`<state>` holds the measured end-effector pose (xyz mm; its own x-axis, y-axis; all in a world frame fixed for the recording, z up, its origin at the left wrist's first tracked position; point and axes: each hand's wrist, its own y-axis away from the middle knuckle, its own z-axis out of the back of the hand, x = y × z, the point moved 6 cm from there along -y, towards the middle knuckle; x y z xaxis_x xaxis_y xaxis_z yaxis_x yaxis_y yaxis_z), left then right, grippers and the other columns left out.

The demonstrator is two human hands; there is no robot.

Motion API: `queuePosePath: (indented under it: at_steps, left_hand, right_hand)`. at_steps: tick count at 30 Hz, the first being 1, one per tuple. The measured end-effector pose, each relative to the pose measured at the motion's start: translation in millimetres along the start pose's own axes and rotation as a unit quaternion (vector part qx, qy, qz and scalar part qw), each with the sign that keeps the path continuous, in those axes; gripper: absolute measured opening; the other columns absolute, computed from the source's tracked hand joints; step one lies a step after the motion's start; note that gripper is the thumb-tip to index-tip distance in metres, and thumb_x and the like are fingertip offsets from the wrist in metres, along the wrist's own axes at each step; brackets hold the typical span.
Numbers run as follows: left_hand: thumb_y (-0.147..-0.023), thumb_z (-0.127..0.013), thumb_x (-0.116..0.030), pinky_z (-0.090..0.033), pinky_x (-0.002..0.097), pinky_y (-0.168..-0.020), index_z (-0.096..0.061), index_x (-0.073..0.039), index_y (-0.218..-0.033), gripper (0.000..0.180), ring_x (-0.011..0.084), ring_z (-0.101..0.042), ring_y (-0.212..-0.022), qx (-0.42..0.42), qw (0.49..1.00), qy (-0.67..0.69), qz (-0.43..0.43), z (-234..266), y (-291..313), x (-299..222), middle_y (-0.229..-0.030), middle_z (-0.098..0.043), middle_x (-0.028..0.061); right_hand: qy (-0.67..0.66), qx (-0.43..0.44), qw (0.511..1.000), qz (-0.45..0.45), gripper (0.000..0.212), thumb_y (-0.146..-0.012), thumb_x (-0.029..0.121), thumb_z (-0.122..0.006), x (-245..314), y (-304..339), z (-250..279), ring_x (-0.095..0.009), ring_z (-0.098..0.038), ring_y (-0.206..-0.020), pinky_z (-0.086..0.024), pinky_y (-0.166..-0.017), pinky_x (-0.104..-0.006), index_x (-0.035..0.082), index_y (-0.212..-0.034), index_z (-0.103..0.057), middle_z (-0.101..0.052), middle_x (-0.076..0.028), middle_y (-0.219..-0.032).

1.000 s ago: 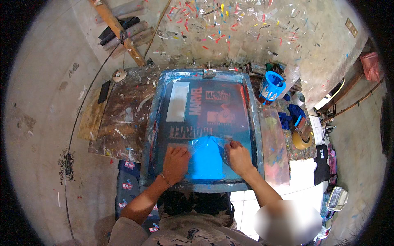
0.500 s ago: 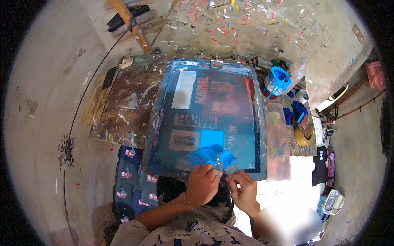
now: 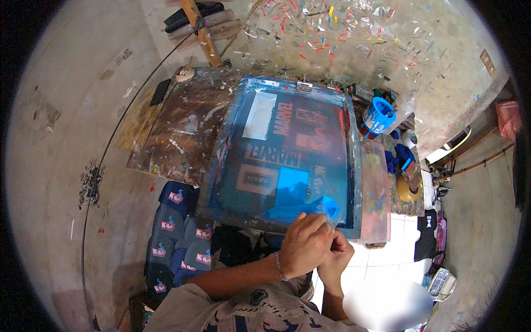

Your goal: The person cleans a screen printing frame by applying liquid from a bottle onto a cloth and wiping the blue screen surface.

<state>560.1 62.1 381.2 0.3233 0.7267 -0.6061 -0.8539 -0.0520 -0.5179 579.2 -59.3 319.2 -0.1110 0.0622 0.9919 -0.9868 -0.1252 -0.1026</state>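
Note:
A screen-printing frame [image 3: 223,146] lies on the table before me, its dark mesh showing reversed lettering and logo shapes. On it are a pale rectangle [image 3: 260,116] at the far left and a bright blue square [image 3: 292,183] nearer to me. A crumpled blue plastic bag [image 3: 303,210] spreads over the frame's near edge. My left hand [image 3: 305,243] is closed at the bag's near end, its back toward me. Right against it, my right hand [image 3: 336,255] is also closed on the bag's gathered end. The fingertips are partly hidden.
Right of the frame stand a blue-rimmed ink bucket [image 3: 378,117], a roll of tan tape [image 3: 408,189] and a pinkish translucent board [image 3: 375,193]. Several dark printed fabric pieces [image 3: 170,222] hang or lie at lower left. A stained wooden board [image 3: 182,127] extends to the left.
Both hands have moved right and come together. The bag shifted right with them, its end now bunched up. The whole view has tilted slightly.

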Motion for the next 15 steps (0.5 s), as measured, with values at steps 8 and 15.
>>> queuePosePath:
  at_steps: [8, 15]
  left_hand:
    - [-0.075, -0.078, -0.036, -0.034, 0.0457, -0.105, -0.042, -0.002, -0.135, 0.078, 0.0367, -0.046, -0.124, 0.169, 0.960, -0.171, 0.145, 76.9, 84.7, 127.7, -0.131, -0.050, 0.0182]
    - [-0.067, -0.084, -0.024, -0.037, 0.0449, -0.094, -0.052, -0.003, -0.124, 0.069, 0.0348, -0.050, -0.109, 0.156, 0.958, -0.193, 0.147, 69.5, 108.1, 162.1, -0.113, -0.053, 0.0155]
  right_hand:
    - [-0.060, 0.021, 0.998, -0.029, 0.014, -0.087, 0.004, -0.069, -14.8, -59.4, 3.6, -0.007, -0.055, -0.063, -0.045, -0.057, -0.0236, 0.001, -0.073, -0.065, -0.067, -0.005, -0.074]
    - [-0.040, 0.028, 0.998, -0.049, 0.014, -0.084, 0.000, -0.066, -18.4, -108.6, 53.6, -0.010, -0.057, -0.063, -0.046, -0.055, -0.0243, 0.000, -0.071, -0.065, -0.068, -0.007, -0.076]
